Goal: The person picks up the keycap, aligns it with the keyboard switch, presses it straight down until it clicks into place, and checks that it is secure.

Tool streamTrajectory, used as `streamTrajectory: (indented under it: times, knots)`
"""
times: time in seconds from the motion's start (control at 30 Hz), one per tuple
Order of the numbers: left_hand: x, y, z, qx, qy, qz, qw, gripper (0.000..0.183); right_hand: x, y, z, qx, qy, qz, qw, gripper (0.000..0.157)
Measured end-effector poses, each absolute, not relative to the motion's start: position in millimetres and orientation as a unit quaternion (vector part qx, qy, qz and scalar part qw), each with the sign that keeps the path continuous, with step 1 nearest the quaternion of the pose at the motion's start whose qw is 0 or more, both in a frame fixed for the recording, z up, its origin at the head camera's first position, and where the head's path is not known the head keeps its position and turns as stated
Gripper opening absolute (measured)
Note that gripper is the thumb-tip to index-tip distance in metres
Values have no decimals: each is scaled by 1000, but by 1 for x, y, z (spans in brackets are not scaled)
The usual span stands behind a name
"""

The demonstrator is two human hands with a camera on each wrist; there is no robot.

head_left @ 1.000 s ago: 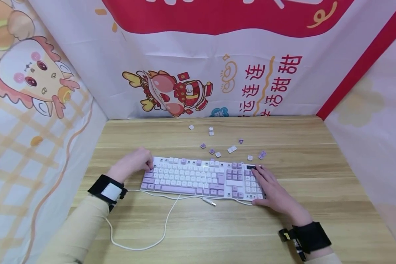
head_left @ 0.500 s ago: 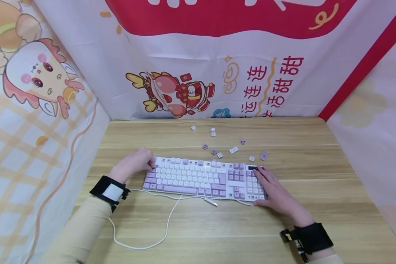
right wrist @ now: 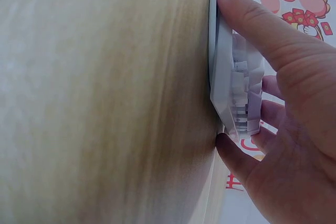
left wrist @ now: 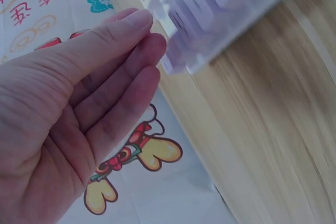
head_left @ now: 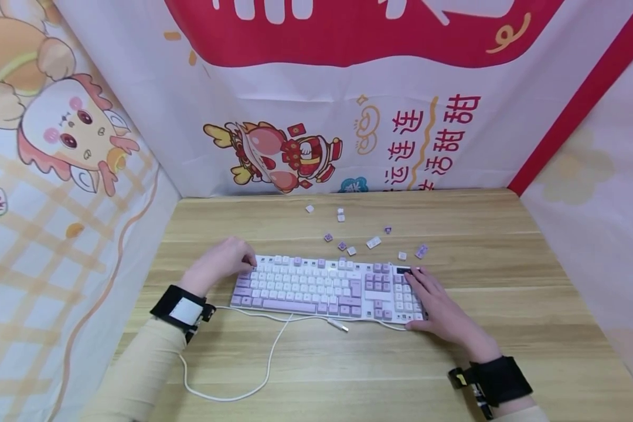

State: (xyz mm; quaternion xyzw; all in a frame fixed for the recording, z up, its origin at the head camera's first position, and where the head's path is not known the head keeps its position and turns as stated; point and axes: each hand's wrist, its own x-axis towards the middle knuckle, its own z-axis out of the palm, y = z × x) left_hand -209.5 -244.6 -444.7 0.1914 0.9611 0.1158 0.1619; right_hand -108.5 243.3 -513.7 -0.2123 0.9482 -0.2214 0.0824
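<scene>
A white and lilac keyboard [head_left: 295,285] lies on the wooden table, several of its key positions along the top row bare of caps. My left hand [head_left: 223,262] is at its upper left corner. Thumb and bent fingers come together there, seen in the left wrist view as thumb tip [left wrist: 140,19] against the fingers; I cannot tell whether they pinch a keycap. My right hand [head_left: 443,308] holds the keyboard's right end, thumb at the front edge and other fingers over the number pad side. In the right wrist view the little finger [right wrist: 233,153] reaches down beside the keyboard's corner.
Loose keycaps lie behind the keyboard, among them a wide white keycap [head_left: 373,242], a lilac keycap [head_left: 421,251] and a small white keycap [head_left: 309,208]. A white cable [head_left: 227,400] loops in front, its USB plug [head_left: 337,324] near the keyboard's front edge. Printed cloth [head_left: 274,82] hangs behind.
My left hand has shifted slightly rightward along the keyboard's upper left corner. The right hand keeps its hold. The head view has tilted a little.
</scene>
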Motion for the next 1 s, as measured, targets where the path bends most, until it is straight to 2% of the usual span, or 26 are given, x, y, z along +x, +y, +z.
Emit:
streamTrajectory:
  times: [0.3,0.57,1.0]
  knots:
    - [-211,-221,-450,218,961,125,118,12,-109,242,-515,-215,948,-219,85,104]
    - [-225,-184,-453,250,954,129,105,15,-110,242,-514,-211,948,-221,86,104]
    - [-248,-124,-462,244,954,151,89,21,-107,242,-511,-210,949,-218,86,104]
